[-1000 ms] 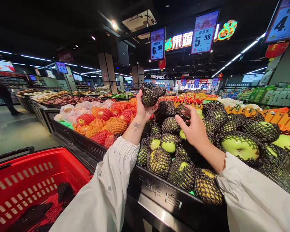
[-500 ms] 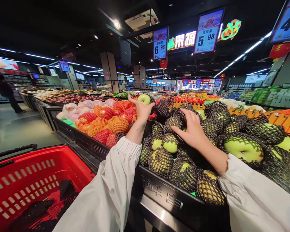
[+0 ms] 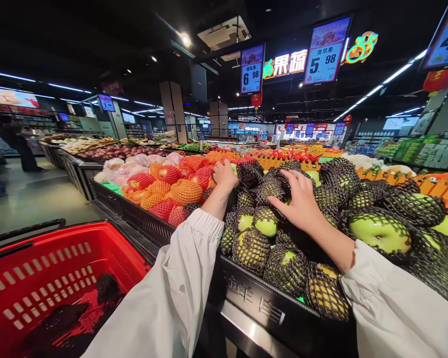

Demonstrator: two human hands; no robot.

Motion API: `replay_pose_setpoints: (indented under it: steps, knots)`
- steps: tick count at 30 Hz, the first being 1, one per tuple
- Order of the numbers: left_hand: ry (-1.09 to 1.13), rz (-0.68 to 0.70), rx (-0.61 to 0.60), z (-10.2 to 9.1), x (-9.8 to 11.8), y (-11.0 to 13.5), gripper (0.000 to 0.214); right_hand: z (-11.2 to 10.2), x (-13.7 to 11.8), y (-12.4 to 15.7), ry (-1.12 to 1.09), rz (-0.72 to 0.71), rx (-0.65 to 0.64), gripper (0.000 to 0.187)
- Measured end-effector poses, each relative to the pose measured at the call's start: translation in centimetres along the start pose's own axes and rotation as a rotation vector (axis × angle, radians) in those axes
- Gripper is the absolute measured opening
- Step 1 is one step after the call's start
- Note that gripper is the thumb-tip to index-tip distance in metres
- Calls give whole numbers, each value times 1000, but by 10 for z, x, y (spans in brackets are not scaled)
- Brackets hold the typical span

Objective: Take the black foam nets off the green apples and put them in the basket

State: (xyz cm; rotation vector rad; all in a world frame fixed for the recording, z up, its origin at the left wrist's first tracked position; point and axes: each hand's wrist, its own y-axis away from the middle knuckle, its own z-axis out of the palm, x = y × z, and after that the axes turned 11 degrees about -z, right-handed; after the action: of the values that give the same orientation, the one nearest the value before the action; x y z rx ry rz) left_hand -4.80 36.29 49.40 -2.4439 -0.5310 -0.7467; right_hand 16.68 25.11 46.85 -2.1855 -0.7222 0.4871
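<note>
My left hand (image 3: pixel 225 175) is turned back-up with its fingers curled around a green apple (image 3: pixel 234 169). Only a sliver of that apple shows past the hand; the rest is hidden. The hand is over the line between red fruit in foam nets (image 3: pixel 168 174) and green apples in black foam nets (image 3: pixel 251 248). My right hand (image 3: pixel 300 201) hovers open above the netted green apples, thumb spread from the fingers and nothing in its grasp. A large netted green apple (image 3: pixel 379 232) lies to the right of it.
A red shopping basket (image 3: pixel 112 246) stands at lower left with dark netted items inside. The black display bin's front edge (image 3: pixel 254 293) runs below my hands. Orange picket dividers (image 3: pixel 438 186) stand behind the apples. A person (image 3: pixel 20 144) is at far left.
My left hand has rotated and lowered toward the fruit, so the green apple, plainly visible before, is now mostly hidden. My right hand has barely moved. The view has shifted slightly.
</note>
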Motion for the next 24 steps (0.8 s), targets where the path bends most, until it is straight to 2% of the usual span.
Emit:
replay_pose_setpoints:
  steps: [3,5,7,9,12,18,24]
  knots:
    - [88,108,-194,6,1,-3,78,-1,-4,1,0,-46,-47,75]
    - [176,282,-341,10,1,-4,76,-1,-6,2,5,-105,-118,66]
    - [228,460,-428,12,2,-4,75,2,-7,4,13,-144,-191,53]
    - [249,551,-448,13,2,-2,75,6,-5,5,13,-138,-250,43]
    - [308,591,-488,10,1,1,72,13,0,5,14,-86,-288,45]
    - [407,649,-607,4,3,7,70,21,3,1,40,-35,-242,52]
    - [400,636,-514,6,3,7,72,26,5,0,-18,-14,-159,66]
